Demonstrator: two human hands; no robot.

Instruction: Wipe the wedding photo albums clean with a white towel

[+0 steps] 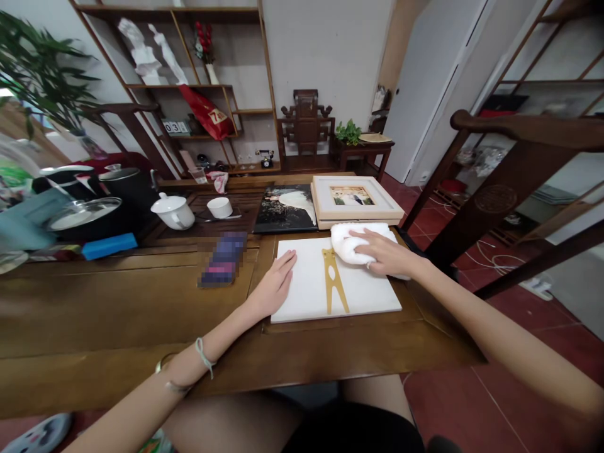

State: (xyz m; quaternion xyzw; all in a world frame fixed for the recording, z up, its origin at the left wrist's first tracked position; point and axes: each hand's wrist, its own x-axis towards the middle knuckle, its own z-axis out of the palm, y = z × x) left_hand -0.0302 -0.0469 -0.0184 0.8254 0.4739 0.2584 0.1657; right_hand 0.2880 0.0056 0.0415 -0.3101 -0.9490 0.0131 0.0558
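Observation:
A flat white panel (302, 283) lies on the wooden table, with a gold forked stand piece (332, 277) along its middle; it looks like the back of a picture frame. My left hand (278, 283) rests flat on the panel's left edge, fingers stretched out and holding nothing. At the panel's upper right corner, my right hand (389, 251) grips a bunched white cloth (344, 242) and presses it on the surface. The cloth covers that corner and touches the top of the gold piece.
Behind the panel lie a white framed photo (323, 189) and a dark picture (271, 217). Leftward are a blurred phone (223, 259), a lidded white bowl (163, 206), a small white cup (219, 207), a blue box (109, 246) and dark pots. A wooden chair (491, 195) stands right.

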